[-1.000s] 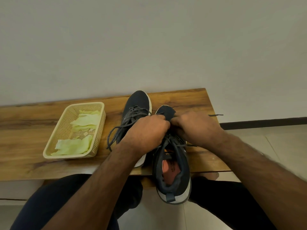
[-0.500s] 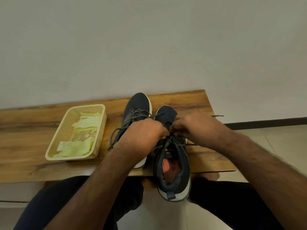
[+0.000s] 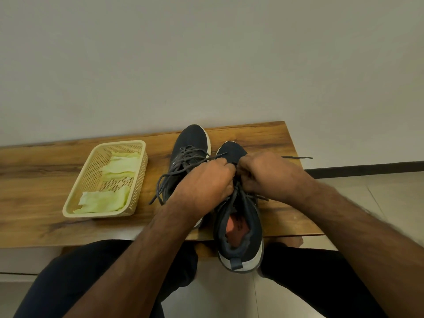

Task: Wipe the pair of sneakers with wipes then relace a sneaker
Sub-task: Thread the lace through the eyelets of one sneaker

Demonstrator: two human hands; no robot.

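Relacing | my left hand and right hand both pinch grey lace over the right dark-navy knit sneaker, heel overhanging wooden counter toward me for eyelet access

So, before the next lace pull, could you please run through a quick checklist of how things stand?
1. Left hand grips the lace at the near sneaker: ok.
2. Right hand pinches the lace there too: ok.
3. Free lace end trails clear across the bench: ok.
4. Sneaker fully supported: not ok, its heel overhangs the bench edge.
5. Which eyelet is being threaded: cannot tell, the hands cover it.
6. Far sneaker laced: ok, loosely.
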